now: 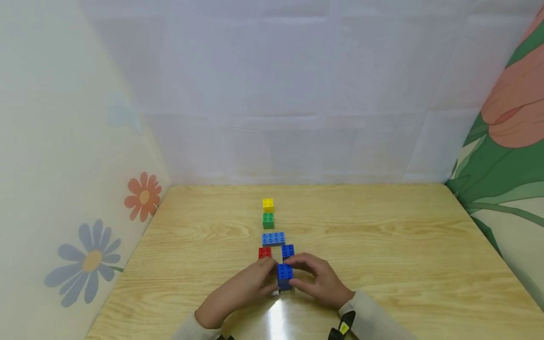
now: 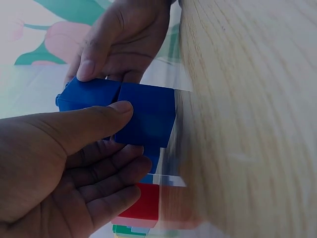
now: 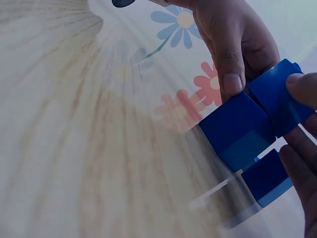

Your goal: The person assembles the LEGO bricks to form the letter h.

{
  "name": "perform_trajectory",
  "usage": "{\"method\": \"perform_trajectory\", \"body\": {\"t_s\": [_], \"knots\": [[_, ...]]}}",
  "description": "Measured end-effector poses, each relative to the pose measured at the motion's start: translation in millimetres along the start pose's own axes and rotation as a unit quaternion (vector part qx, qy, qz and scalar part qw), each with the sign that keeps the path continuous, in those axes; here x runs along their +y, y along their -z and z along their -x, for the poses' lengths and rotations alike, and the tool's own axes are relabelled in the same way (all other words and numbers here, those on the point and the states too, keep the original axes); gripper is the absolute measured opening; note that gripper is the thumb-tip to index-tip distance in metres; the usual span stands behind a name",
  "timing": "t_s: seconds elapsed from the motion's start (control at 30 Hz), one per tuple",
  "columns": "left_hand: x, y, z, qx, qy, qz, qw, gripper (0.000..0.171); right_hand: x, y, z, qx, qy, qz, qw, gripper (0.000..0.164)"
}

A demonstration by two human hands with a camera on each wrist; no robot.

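Note:
Two dark blue square toy bricks are stacked near the table's front, a seam showing between them. My right hand (image 1: 318,281) pinches the upper blue brick (image 1: 285,270) between thumb and fingers, its studs facing up. On the lower blue brick (image 2: 147,114), my left hand (image 1: 250,283) has its thumb against one side and its fingers behind, steadying it at the tabletop. Just beyond the hands are a red brick (image 1: 265,252), partly covered by the left hand, and another dark blue brick (image 1: 287,251).
A longer, lighter blue brick (image 1: 273,239) lies crosswise behind these. Farther back, a green brick (image 1: 268,220) and a yellow brick (image 1: 268,205) stand in line on the wooden table (image 1: 382,236). White sheeting hangs along the table's far edge.

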State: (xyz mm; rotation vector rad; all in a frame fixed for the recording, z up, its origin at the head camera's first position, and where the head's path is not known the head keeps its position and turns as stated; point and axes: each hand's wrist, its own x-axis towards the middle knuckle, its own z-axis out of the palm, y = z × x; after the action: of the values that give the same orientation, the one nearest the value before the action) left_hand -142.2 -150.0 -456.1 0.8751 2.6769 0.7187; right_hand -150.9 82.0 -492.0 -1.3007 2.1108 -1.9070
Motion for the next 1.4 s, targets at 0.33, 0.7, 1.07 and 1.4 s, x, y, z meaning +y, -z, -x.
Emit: {"method": "perform_trajectory", "body": {"t_s": [0.33,0.7,1.07,1.4], "knots": [[-0.4,-0.9,0.2,0.004,-0.004,-0.002,1.0,0.032,-3.3,-0.6,-0.8,0.007,0.011,0.015,1.0,0.035],[-1.1,-1.5,-2.0,-0.001,0.004,-0.011,0.9999,0.033,15.4,-2.4,4.1,0.019,0.04,0.047,0.998,0.038],[-1.8,-3.2,-2.0,0.003,0.001,-0.016,0.9999,0.032,21.9,-1.7,6.1,0.015,0.04,0.111,0.993,0.038],[-1.8,-3.3,-2.3,0.002,0.009,-0.016,0.9998,0.032,17.7,-2.8,4.6,0.015,0.02,0.123,0.992,0.038]]}}
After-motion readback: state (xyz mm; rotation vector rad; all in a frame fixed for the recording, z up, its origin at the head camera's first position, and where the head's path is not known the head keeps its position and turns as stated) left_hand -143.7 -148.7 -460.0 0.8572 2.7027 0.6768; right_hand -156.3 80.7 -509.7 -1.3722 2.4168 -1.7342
